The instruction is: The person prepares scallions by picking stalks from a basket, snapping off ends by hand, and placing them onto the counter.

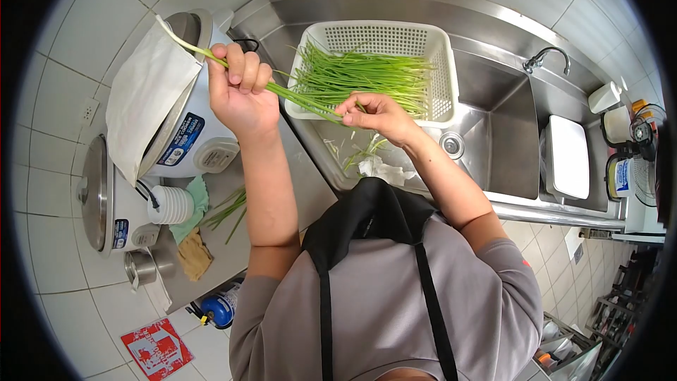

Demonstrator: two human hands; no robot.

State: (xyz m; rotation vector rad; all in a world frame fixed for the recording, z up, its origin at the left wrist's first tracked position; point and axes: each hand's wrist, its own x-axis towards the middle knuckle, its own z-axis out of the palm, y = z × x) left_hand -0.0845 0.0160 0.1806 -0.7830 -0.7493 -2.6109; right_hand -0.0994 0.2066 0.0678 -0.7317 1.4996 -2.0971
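My left hand is closed around a green onion, whose white end sticks out to the upper left. Its green leaves run down to the right toward my right hand, which pinches them near the tips. Just beyond my hands, a white perforated basket holds many green onions laid lengthwise. Trimmings and pale scraps lie on the steel below the basket. A few more green onions rest on the counter by my left forearm.
Rice cookers stand at left, the upper one draped with a white cloth. Stacked white cups, a green cloth and a brown cloth sit nearby. At right are a sink basin, a faucet and a white container.
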